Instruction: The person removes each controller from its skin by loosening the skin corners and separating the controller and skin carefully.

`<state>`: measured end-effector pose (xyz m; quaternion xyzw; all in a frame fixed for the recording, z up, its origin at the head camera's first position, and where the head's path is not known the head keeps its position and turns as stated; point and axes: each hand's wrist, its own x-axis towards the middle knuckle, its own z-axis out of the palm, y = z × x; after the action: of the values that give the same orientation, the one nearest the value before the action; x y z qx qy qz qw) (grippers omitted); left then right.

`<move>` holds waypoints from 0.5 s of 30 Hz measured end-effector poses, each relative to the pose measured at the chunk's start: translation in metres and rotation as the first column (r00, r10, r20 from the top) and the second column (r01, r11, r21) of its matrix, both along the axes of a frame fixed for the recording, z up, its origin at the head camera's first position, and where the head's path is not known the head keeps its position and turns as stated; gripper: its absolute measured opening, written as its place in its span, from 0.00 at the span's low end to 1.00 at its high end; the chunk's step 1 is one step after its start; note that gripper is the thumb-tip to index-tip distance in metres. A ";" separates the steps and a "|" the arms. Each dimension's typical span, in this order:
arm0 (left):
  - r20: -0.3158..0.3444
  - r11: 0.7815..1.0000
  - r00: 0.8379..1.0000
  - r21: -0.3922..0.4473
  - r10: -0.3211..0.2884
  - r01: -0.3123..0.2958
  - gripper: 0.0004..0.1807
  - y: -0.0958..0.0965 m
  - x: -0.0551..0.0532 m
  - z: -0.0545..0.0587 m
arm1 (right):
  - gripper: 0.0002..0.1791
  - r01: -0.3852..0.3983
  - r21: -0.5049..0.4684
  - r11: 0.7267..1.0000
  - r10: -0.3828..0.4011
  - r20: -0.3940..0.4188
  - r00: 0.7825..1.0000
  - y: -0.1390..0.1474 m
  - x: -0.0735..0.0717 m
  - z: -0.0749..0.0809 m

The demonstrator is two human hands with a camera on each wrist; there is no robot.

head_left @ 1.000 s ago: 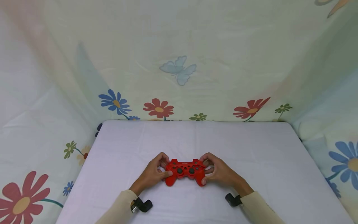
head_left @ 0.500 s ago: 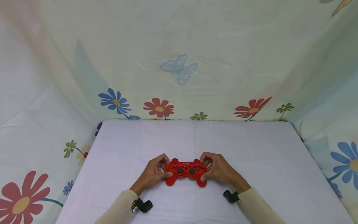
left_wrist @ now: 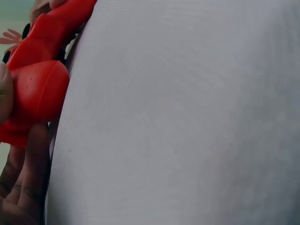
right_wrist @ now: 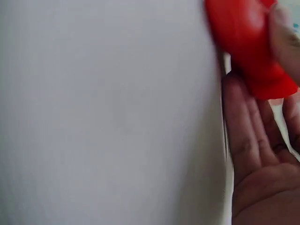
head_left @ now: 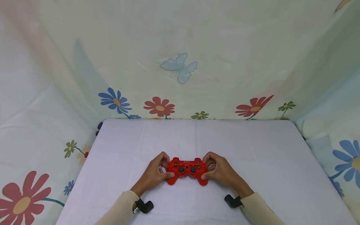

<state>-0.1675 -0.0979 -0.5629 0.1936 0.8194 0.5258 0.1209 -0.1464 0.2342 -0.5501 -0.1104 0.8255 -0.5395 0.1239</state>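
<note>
A red game controller (head_left: 187, 168) with two dark thumbsticks and SONY lettering is low over the white table, its handles pointing toward the person. My left hand (head_left: 154, 173) grips its left side, thumb on top of the handle and fingers at the outer edge and underneath. On the opposite side my right hand (head_left: 222, 172) holds the right handle the same way, thumb on top. In the left wrist view the controller's rounded handle (left_wrist: 42, 91) sits between thumb and fingers, close to the cloth. The right wrist view shows fingers (right_wrist: 243, 122) reaching under the other handle.
A white cloth covers the table (head_left: 225, 140). Behind and beside it hangs a pale curtain (head_left: 225, 62) printed with flowers and a butterfly. Black wrist cameras stick out from both beige sleeves (head_left: 119, 207).
The right hand has tightened round its handle, its fingers closing in from a looser hold. The controller has shifted very slightly; the left hand keeps its grip.
</note>
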 end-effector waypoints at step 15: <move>0.007 0.997 0.999 0.063 0.042 -0.042 0.19 -0.002 -0.002 -0.003 | 0.26 0.000 -0.080 0.997 -0.001 -0.012 1.000 0.007 -0.006 -0.009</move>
<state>-0.1696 -0.1000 -0.5657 0.1788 0.8059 0.5545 0.1058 -0.1527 0.2407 -0.5593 -0.1184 0.8041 -0.5712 0.1142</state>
